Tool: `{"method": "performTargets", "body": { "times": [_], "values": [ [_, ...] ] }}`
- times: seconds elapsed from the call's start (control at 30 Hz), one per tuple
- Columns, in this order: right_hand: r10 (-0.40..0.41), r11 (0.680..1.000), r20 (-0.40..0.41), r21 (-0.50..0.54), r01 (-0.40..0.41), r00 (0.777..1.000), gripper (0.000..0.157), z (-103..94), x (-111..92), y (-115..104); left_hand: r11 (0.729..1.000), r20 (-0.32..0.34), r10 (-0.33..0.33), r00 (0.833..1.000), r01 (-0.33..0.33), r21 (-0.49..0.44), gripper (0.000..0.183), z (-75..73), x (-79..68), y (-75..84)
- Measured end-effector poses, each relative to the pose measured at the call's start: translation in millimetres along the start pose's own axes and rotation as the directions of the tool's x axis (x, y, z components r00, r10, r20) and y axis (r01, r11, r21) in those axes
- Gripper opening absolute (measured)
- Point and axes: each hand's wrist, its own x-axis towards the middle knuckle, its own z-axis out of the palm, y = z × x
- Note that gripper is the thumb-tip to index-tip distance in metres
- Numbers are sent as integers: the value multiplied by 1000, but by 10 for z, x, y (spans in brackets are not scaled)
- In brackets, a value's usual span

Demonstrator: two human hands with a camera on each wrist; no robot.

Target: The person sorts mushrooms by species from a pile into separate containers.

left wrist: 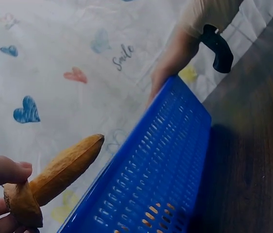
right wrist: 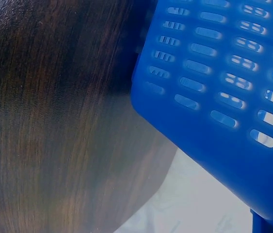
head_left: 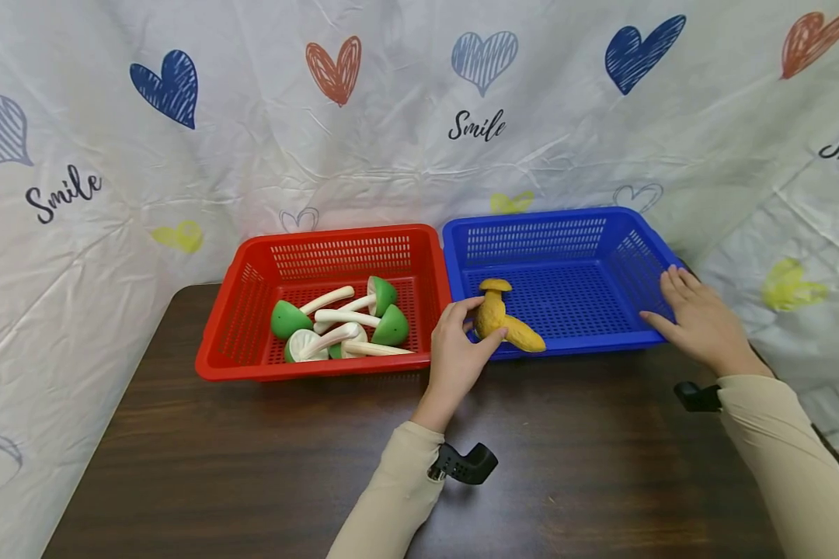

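My left hand [head_left: 459, 341] pinches a yellow-brown toy mushroom [head_left: 524, 334] over the front left part of the blue basket [head_left: 566, 344]. In the left wrist view, thumb and fingers hold that mushroom [left wrist: 68, 170] by its cap, its stem pointing away from the hand. Behind it in the head view, the cap of a second yellow mushroom [head_left: 495, 286] shows at the basket's left side. My right hand [head_left: 702, 317] rests at the basket's right rim with fingers extended. The right wrist view shows the basket's outer wall [right wrist: 199, 111], with that hand out of sight.
A red basket [head_left: 322, 371] stands just left of the blue one, holding several green-capped toy mushrooms [head_left: 391, 326] with white stems. Both baskets are on a dark wooden table [head_left: 287, 466]. A white cloth [head_left: 391, 155] with printed hearts hangs behind.
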Motion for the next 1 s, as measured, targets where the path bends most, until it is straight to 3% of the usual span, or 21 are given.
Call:
{"method": "performTargets", "body": {
  "times": [0.2,0.53,0.77,1.0],
  "values": [
    [-2,1000,-10,1,2,1000,75,-3,-3,3,999,7,-24,1000,24,43,46,58,151,2],
    [1,1000,-10,-8,-1,1000,75,-24,-1,-44,996,46,-88,995,87,28,45,84,336,-5],
    [0,1000,-5,-5,0,1000,75,-23,14,-41,987,57,-140,989,134,92,44,123,456,53],
    [-1,1000,-18,-10,1,1000,75,6,4,0,970,107,-195,975,175,168,44,274,597,104]
  ]
}}
